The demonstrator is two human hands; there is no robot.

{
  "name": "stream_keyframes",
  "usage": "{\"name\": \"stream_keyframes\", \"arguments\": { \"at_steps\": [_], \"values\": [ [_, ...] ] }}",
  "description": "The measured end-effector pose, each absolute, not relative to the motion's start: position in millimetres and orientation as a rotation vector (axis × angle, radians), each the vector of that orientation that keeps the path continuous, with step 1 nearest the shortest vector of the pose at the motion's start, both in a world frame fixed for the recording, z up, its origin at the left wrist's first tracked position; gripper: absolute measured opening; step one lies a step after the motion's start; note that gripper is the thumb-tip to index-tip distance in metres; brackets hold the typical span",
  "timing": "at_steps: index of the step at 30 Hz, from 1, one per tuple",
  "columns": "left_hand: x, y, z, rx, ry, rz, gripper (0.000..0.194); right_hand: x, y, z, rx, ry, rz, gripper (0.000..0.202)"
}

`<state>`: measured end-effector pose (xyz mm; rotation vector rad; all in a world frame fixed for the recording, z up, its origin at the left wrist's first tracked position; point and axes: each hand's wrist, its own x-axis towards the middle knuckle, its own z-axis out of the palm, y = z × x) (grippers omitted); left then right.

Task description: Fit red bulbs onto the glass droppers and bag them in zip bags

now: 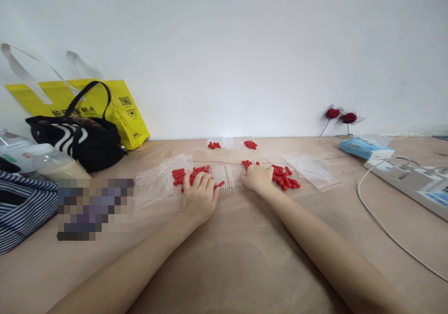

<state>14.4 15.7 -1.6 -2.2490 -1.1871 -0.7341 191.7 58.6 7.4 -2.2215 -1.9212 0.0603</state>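
Note:
My left hand [200, 192] is over the left pile of small red elongated pieces [178, 176], fingers bent downward. One red piece [220, 184] sticks out beside its thumb and looks gripped there. Between my hands lies a row of thin whitish sticks [227, 178] with small tips, side by side. My right hand [258, 177] is closed at the right end of this row, its fingertips hidden. Red pieces [249, 163] show just behind its fingers. Another pile of red pieces [286, 178] lies to its right.
Clear plastic bags [157, 179] lie left and right of the piles. Farther back, a bag [226, 143] has red pieces at both ends. A black bag [93, 143], yellow bag [135, 118] and bottle [61, 162] stand left. Tissues [366, 148] and a power strip [413, 183] lie right.

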Motion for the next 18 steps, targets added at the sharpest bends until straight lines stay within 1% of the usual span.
{"name": "stream_keyframes", "arguments": {
  "at_steps": [6,9,11,13,18],
  "values": [
    [21.4,4.3,-7.7,-2.59,-1.15,-0.693,0.013,204.6,42.5,6.5,-2.011,-2.02,0.013,0.021],
    [20.2,3.9,-8.6,-2.654,-1.177,-0.719,0.013,220.2,26.3,-5.3,-1.642,-2.15,-0.036,0.018],
    [20.1,4.1,-9.4,-2.688,-1.16,-0.727,0.019,232.5,15.3,-16.4,-1.324,-2.208,-0.118,0.017],
    [21.2,4.5,-10.6,-2.714,-1.132,-0.716,0.023,243.2,6.1,-25.9,-1.142,-2.23,-0.219,0.018],
    [25.6,6.9,-13.1,-2.757,-1.121,-0.744,0.014,250.6,-5.7,-32.3,-0.995,-2.267,-0.373,0.038]
  ]
}}
